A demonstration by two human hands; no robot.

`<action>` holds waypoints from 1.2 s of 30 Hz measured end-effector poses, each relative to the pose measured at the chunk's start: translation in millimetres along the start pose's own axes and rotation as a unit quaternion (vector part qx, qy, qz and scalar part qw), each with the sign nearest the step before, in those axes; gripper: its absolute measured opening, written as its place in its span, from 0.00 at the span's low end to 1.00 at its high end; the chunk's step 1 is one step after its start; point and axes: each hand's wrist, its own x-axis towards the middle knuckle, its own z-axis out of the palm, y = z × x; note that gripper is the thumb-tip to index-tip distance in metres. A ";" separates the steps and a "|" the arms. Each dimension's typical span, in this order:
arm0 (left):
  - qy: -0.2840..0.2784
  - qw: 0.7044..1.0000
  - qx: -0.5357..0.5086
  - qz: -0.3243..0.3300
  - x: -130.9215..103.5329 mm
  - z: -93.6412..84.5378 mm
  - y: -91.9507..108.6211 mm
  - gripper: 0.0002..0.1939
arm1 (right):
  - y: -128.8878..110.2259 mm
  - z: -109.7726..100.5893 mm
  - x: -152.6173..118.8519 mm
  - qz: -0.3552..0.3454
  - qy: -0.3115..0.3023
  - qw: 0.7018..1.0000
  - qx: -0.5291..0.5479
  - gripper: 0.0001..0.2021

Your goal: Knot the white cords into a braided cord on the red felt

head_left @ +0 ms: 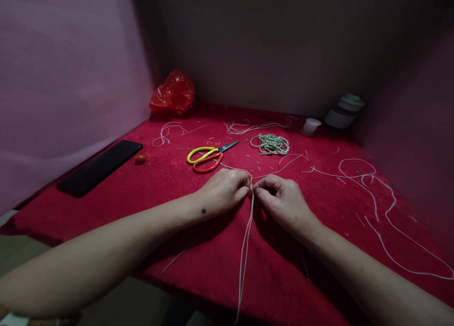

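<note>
Both my hands meet over the middle of the red cloth, at the top of some thin cords (248,227), pale and greenish, that hang down toward the table's front edge. My left hand (227,189) is closed, thumb and fingers pinching at the cords' upper end. From the other side my right hand (283,196) pinches close to the same spot, thumb against forefinger. A small greenish knotted part (251,178) shows between the fingertips. Just beyond my left hand lie scissors (209,158) with one yellow and one red handle loop. A bundle of green-and-white braided cord (272,144) rests behind my hands.
A black phone (101,167) and a small orange-red object (140,159) lie at left. At the back are a red plastic bag (173,93), a small white spool-like piece (310,126) and a pale lidded container (344,112). Loose cord (392,201) loops across the right side, with cut snippets scattered about.
</note>
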 end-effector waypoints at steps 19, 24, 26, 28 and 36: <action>0.012 0.995 -0.097 0.007 -4.3 0.6 0.0 0.05 | 4.7 -4.3 9.7 0.038 -0.019 0.998 0.038 0.09; -0.050 0.928 -0.340 -0.144 -2.1 -2.0 3.8 0.04 | -11.0 -8.7 8.1 0.192 -0.147 0.947 0.210 0.07; -0.068 0.898 -0.393 -0.184 -1.7 -4.1 5.8 0.02 | -13.2 -9.2 9.4 0.215 -0.181 0.919 0.276 0.07; -0.074 0.881 -0.423 -0.201 -1.7 -6.6 6.7 0.02 | -12.6 -9.1 12.5 0.230 -0.207 0.897 0.315 0.07; -0.118 0.839 -0.496 -0.192 -1.8 -9.0 -1.2 0.05 | -15.7 -3.2 15.6 0.236 -0.210 0.916 0.249 0.13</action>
